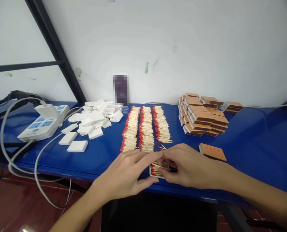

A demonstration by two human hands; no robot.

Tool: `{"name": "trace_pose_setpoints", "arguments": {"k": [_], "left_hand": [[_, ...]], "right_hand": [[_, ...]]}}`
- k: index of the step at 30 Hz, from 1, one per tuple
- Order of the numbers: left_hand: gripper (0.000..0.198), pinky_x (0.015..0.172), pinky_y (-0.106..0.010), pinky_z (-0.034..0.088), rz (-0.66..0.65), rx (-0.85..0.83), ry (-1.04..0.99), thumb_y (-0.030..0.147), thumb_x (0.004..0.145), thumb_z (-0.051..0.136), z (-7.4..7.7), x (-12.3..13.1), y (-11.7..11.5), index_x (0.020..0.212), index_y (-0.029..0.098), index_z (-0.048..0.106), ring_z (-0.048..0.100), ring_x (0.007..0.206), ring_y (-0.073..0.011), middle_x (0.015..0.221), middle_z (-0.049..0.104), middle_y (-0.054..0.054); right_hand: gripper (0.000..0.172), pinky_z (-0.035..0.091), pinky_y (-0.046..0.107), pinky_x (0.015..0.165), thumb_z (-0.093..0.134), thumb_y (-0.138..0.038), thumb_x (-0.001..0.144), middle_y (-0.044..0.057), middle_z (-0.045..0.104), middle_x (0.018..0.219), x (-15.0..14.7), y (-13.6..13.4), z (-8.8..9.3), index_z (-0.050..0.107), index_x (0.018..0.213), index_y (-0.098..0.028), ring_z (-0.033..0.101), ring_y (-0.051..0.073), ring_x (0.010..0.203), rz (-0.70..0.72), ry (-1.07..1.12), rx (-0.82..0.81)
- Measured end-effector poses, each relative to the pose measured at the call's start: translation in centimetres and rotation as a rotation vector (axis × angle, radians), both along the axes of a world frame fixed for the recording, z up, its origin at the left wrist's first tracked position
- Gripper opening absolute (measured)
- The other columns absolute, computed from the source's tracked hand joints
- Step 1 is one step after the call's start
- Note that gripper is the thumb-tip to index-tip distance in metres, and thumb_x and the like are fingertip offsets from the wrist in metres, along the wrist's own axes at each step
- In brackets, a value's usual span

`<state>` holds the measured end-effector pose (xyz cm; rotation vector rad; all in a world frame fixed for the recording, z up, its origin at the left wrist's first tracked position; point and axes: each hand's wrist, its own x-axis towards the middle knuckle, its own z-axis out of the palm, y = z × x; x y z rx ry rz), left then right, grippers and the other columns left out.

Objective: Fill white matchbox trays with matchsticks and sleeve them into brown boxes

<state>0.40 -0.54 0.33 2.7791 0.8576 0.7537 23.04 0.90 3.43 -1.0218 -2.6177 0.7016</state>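
A small white matchbox tray [150,170] with red-tipped matches [155,169] inside lies at the table's front edge, partly hidden by both hands. My left hand [127,175] is around its left side, thumb at the near edge and index finger across the far side. From the right, my right hand [190,167] pinches at matches over the tray; one lies slanted at its fingertips. Just beyond the hands are three long rows of matches, the left row [131,129], the middle row [146,129] and the shorter right row [162,124]. A few loose matches [162,146] lie near my right hand.
White empty-looking trays [92,117] are heaped on the left of the blue table [105,161]. Orange-brown matchbox sleeves [201,114] are stacked at the right, with one box [213,151] nearer. A power strip [43,124] with looping cables stands far left. A pixelated dark object [121,89] leans against the wall.
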Motion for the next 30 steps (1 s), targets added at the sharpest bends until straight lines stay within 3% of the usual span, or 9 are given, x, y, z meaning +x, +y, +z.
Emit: {"name": "trace_pose_setpoints", "arguments": {"k": [4, 7, 13, 18, 26, 30], "left_hand": [[0.041, 0.086, -0.036, 0.053, -0.004, -0.017, 0.009, 0.035, 0.094, 0.066, 0.0, 0.0, 0.1, 0.13, 0.02, 0.052, 0.067, 0.096, -0.0227, 0.11, 0.07, -0.004], [0.03, 0.08, -0.036, 0.053, -0.015, -0.012, 0.037, 0.038, 0.096, 0.063, -0.2, 0.0, 0.2, 0.12, 0.02, 0.059, 0.067, 0.091, -0.0225, 0.105, 0.069, -0.004], [0.035, 0.081, -0.038, 0.053, -0.01, 0.014, 0.041, 0.042, 0.1, 0.055, -0.4, 0.0, 0.2, 0.123, 0.016, 0.06, 0.068, 0.091, -0.0237, 0.104, 0.07, -0.007], [0.034, 0.081, -0.039, 0.053, 0.005, 0.024, 0.072, 0.041, 0.102, 0.05, -0.2, 0.0, 0.1, 0.125, 0.017, 0.06, 0.068, 0.092, -0.0245, 0.105, 0.068, -0.007], [0.028, 0.08, -0.037, 0.052, -0.021, 0.007, 0.075, 0.042, 0.1, 0.055, -0.3, -0.2, 0.0, 0.117, 0.02, 0.061, 0.066, 0.091, -0.0228, 0.104, 0.067, -0.005], [0.039, 0.084, -0.039, 0.053, -0.009, 0.008, 0.067, 0.041, 0.098, 0.059, -0.3, -0.2, 0.0, 0.131, 0.021, 0.053, 0.067, 0.096, -0.0242, 0.109, 0.068, -0.005]], "right_hand": [[0.007, 0.029, 0.024, 0.053, 0.061, -0.023, 0.082, -0.007, 0.048, 0.058, 0.5, 0.1, 0.0, 0.06, 0.075, -0.021, 0.041, 0.009, 0.052, -0.051, -0.018, 0.04], [0.011, 0.03, 0.025, 0.055, 0.057, -0.028, 0.088, -0.005, 0.049, 0.061, 1.6, 0.8, 0.0, 0.06, 0.08, -0.022, 0.044, 0.011, 0.055, -0.097, -0.079, 0.099], [0.024, 0.036, 0.032, 0.074, 0.05, -0.042, 0.097, -0.001, 0.055, 0.066, 3.3, 2.3, -1.0, 0.062, 0.089, -0.023, 0.052, 0.019, 0.072, -0.184, -0.196, 0.26], [0.025, 0.035, 0.029, 0.066, 0.048, -0.045, 0.098, 0.0, 0.057, 0.069, 3.0, 2.3, -1.5, 0.06, 0.093, -0.025, 0.054, 0.021, 0.074, -0.217, -0.231, 0.191], [0.02, 0.031, 0.026, 0.055, 0.045, -0.034, 0.099, -0.002, 0.056, 0.065, 3.0, 2.4, -1.1, 0.055, 0.086, -0.023, 0.05, 0.014, 0.058, -0.201, -0.215, 0.061], [0.019, 0.031, 0.025, 0.053, 0.048, -0.034, 0.097, -0.004, 0.052, 0.062, 3.2, 2.3, -0.7, 0.056, 0.084, -0.022, 0.046, 0.012, 0.056, -0.197, -0.15, 0.017]]}}
